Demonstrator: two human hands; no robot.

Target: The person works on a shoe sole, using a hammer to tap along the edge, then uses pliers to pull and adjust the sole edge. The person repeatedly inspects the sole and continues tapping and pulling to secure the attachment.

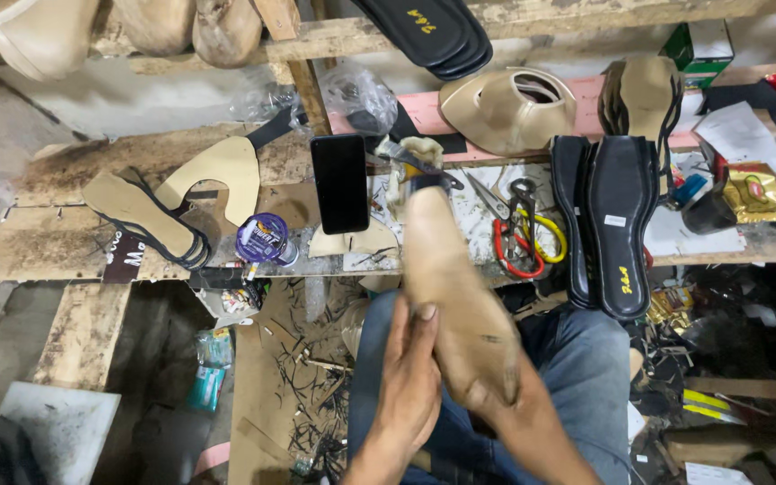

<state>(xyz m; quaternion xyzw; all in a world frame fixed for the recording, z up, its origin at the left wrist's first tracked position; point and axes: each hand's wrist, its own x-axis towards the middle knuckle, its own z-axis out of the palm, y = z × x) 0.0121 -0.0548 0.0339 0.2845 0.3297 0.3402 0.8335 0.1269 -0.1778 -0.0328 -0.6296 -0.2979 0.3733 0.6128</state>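
Observation:
A tan shoe on its last [446, 269] rests sole-up over my lap, its toe pointing at the workbench. My right hand [507, 388] grips its near end from below and the right. My left hand [410, 377] lies flat against its left edge, thumb on the sole. The shoe is motion-blurred.
A wooden workbench [38, 242] carries an upright black phone [339, 183], a purple tin [263, 239], scissors and pliers with red and yellow handles [518, 229], black insoles [617, 220], tan insoles [145, 216] and a beige upper [509, 110]. Scraps litter the floor [303, 377].

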